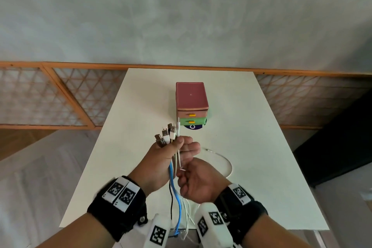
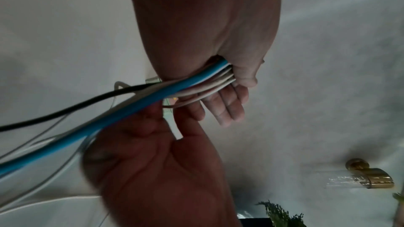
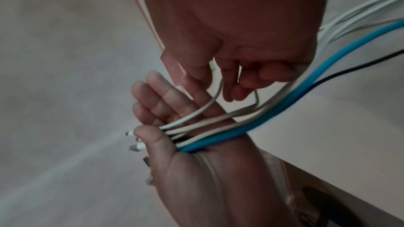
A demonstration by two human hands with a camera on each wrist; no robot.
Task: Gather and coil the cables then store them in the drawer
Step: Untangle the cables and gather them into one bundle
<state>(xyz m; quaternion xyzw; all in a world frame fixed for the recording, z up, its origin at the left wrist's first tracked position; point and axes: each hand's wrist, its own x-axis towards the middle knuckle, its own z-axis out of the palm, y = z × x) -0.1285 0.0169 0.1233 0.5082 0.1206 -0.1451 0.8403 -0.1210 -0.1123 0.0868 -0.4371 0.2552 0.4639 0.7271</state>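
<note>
your left hand (image 1: 165, 155) pins the cables (image 1: 174, 169) under the thumb, plugs fanned upward at twelve o'clock, other fingers loosely extended so another strand can be laid in. the tails hang off the worktop (image 1: 261, 127) edge at six o'clock, which keeps them straight for coiling. your right hand (image 1: 198, 182), fingers curled, pinches one thin white cable (image 3: 197, 114) and feeds it toward that bundle. that strand loops back on the worktop at three o'clock. the drawer unit (image 1: 191, 104) stands at twelve o'clock, both drawers shut, so storing seems some way off.
</note>
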